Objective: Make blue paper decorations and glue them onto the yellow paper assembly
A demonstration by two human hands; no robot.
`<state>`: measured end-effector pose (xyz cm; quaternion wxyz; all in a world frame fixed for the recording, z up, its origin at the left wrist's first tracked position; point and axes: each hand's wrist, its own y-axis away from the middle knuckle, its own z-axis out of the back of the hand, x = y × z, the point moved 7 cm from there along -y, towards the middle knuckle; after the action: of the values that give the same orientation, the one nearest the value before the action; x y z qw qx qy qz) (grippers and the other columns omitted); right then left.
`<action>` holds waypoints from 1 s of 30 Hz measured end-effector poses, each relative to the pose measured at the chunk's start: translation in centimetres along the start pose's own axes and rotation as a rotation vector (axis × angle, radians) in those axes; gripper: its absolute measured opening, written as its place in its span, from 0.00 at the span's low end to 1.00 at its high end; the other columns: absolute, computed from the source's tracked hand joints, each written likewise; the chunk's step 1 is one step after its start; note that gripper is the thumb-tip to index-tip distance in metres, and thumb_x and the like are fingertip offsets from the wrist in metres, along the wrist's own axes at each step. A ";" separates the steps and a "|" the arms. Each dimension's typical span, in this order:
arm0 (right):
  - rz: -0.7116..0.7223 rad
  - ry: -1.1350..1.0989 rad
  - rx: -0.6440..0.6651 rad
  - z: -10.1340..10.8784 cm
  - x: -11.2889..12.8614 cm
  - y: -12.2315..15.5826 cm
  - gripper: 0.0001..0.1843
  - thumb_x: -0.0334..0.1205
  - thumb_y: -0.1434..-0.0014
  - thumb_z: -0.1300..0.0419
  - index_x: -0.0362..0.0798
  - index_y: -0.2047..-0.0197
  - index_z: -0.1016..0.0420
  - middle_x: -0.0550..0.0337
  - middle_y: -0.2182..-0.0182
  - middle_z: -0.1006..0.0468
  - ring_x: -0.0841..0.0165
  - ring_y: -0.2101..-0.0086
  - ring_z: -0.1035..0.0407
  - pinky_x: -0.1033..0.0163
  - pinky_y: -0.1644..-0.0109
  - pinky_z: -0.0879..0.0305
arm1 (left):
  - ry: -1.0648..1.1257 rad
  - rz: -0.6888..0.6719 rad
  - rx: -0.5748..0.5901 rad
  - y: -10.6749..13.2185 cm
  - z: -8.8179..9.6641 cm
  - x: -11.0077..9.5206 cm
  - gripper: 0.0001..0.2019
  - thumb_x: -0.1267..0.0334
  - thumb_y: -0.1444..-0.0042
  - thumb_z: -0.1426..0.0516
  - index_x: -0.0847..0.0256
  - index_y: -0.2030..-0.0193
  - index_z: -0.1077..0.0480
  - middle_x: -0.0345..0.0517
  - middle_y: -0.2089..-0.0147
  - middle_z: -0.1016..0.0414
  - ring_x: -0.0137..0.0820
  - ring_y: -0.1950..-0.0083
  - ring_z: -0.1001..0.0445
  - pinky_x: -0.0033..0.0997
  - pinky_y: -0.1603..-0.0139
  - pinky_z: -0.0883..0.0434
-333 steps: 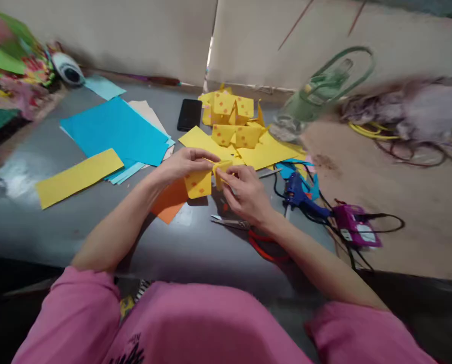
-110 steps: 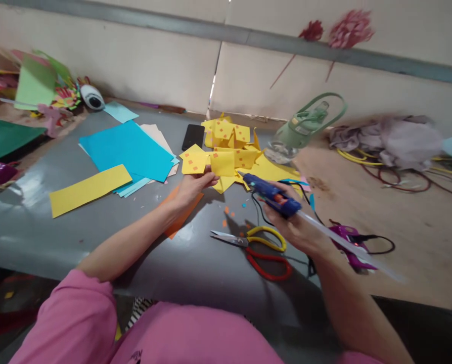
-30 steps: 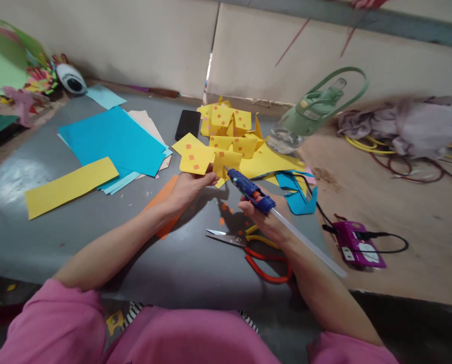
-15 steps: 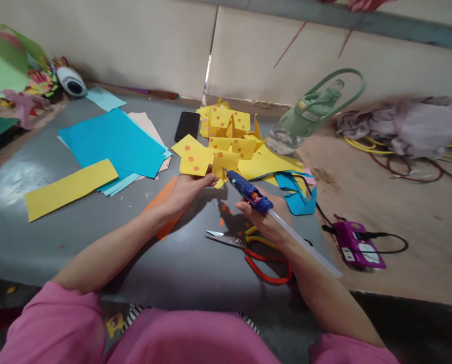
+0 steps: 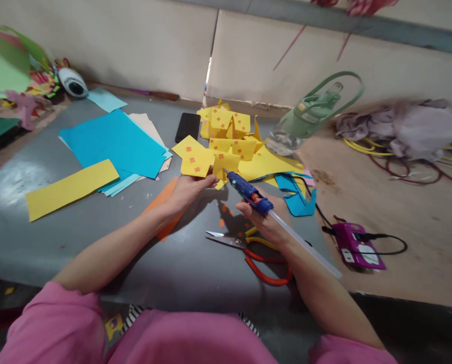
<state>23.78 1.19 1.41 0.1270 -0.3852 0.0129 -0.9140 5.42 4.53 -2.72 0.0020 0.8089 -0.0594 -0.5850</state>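
My left hand (image 5: 191, 193) pinches a yellow paper cutout (image 5: 194, 161) dotted with small orange squares, holding it above the grey table. In my right hand (image 5: 264, 222) is a blue glue gun (image 5: 249, 192) with a long clear glue stick out of its back end. The nozzle points at the cutout's right part, close to or touching it; I cannot tell which. Beyond stand more folded yellow paper pieces (image 5: 229, 121) with orange spots. Scissors (image 5: 226, 239) with red and yellow handles lie under my right forearm, partly hidden by it. Orange paper scraps (image 5: 222, 222) lie between my hands.
To the left lie blue sheets (image 5: 112, 141), a yellow strip (image 5: 72, 189) and an orange strip (image 5: 168, 230). A black phone (image 5: 188, 127) and a green-topped bottle (image 5: 304, 116) stand farther back. On the right sits a purple power strip (image 5: 358, 245) with cords, near blue scraps (image 5: 302, 203).
Almost nothing differs. Both hands, the yellow cutout and the glue gun keep their places, with only a very slight shift of the whole view.
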 end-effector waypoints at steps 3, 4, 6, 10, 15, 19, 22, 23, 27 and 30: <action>0.012 -0.003 -0.006 0.0 0.0 0.0 0.29 0.72 0.43 0.42 0.52 0.69 0.32 0.61 0.79 0.27 0.65 0.76 0.32 0.62 0.73 0.40 | -0.001 0.004 0.003 0.2 -0.2 -0.3 0.11 0.59 0.46 0.35 0.61 0.58 0.24 0.53 0.51 0.20 0.38 0.49 0.23 0.36 0.47 0.28; 0.009 -0.007 0.000 -0.1 0.0 0.0 0.29 0.72 0.43 0.42 0.52 0.69 0.32 0.61 0.79 0.27 0.66 0.76 0.32 0.62 0.73 0.40 | 0.002 0.012 0.002 0.3 -0.2 -0.3 0.11 0.59 0.46 0.35 0.61 0.58 0.24 0.53 0.51 0.20 0.38 0.49 0.23 0.36 0.47 0.28; -0.005 -0.020 0.004 -0.1 -0.2 0.0 0.28 0.71 0.43 0.42 0.52 0.70 0.32 0.62 0.80 0.27 0.66 0.77 0.33 0.62 0.74 0.40 | 0.012 0.031 0.003 0.4 -0.3 -0.4 0.12 0.59 0.46 0.35 0.62 0.57 0.24 0.54 0.49 0.21 0.38 0.49 0.23 0.36 0.47 0.28; 0.009 0.007 0.004 -0.1 -0.2 0.0 0.28 0.71 0.42 0.43 0.52 0.70 0.32 0.62 0.80 0.27 0.66 0.77 0.33 0.62 0.73 0.40 | -0.013 0.042 -0.002 0.4 -0.3 -0.2 0.12 0.60 0.45 0.36 0.63 0.57 0.24 0.54 0.49 0.21 0.39 0.49 0.23 0.37 0.48 0.28; 0.024 0.032 0.013 -0.1 0.1 -0.1 0.30 0.73 0.42 0.45 0.52 0.71 0.33 0.61 0.79 0.27 0.64 0.75 0.32 0.61 0.71 0.41 | -0.023 0.052 -0.014 0.2 0.0 0.2 0.11 0.61 0.45 0.36 0.62 0.57 0.24 0.54 0.50 0.20 0.38 0.51 0.23 0.37 0.49 0.28; 0.029 -0.004 0.022 -0.1 0.1 -0.3 0.29 0.72 0.42 0.44 0.52 0.70 0.32 0.60 0.79 0.26 0.62 0.73 0.29 0.61 0.70 0.39 | -0.014 0.043 -0.005 0.2 0.2 0.4 0.12 0.60 0.44 0.36 0.62 0.55 0.24 0.53 0.51 0.20 0.38 0.51 0.23 0.38 0.47 0.28; 0.049 -0.015 0.031 -0.2 -0.5 -0.5 0.30 0.74 0.43 0.45 0.52 0.70 0.32 0.59 0.79 0.27 0.61 0.73 0.29 0.60 0.70 0.38 | -0.011 0.034 0.004 0.1 0.2 0.4 0.12 0.61 0.44 0.36 0.62 0.53 0.24 0.53 0.52 0.20 0.37 0.50 0.23 0.38 0.47 0.28; 0.050 -0.018 0.026 -0.2 -0.7 -0.6 0.31 0.75 0.44 0.45 0.52 0.70 0.32 0.59 0.79 0.27 0.61 0.73 0.29 0.60 0.71 0.38 | -0.012 0.035 0.007 0.1 0.2 0.4 0.13 0.61 0.43 0.36 0.62 0.53 0.24 0.53 0.53 0.20 0.37 0.50 0.23 0.37 0.47 0.28; 0.057 -0.004 0.013 -0.2 -1.1 -0.7 0.34 0.78 0.46 0.48 0.52 0.70 0.32 0.58 0.79 0.26 0.61 0.74 0.30 0.60 0.72 0.38 | -0.001 0.027 0.018 0.1 0.1 0.2 0.13 0.62 0.43 0.36 0.63 0.52 0.24 0.52 0.52 0.21 0.35 0.51 0.24 0.35 0.46 0.29; 0.051 0.044 0.006 -0.1 -0.4 -0.4 0.34 0.77 0.45 0.48 0.52 0.69 0.31 0.59 0.78 0.26 0.63 0.75 0.30 0.61 0.72 0.39 | -0.015 0.015 0.017 -0.1 0.1 0.3 0.14 0.61 0.43 0.36 0.63 0.52 0.24 0.52 0.50 0.21 0.35 0.50 0.24 0.35 0.46 0.29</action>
<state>23.88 1.71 1.10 0.1510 -0.3641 0.0230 -0.9188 5.37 4.59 -3.03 -0.0011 0.8041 -0.0704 -0.5903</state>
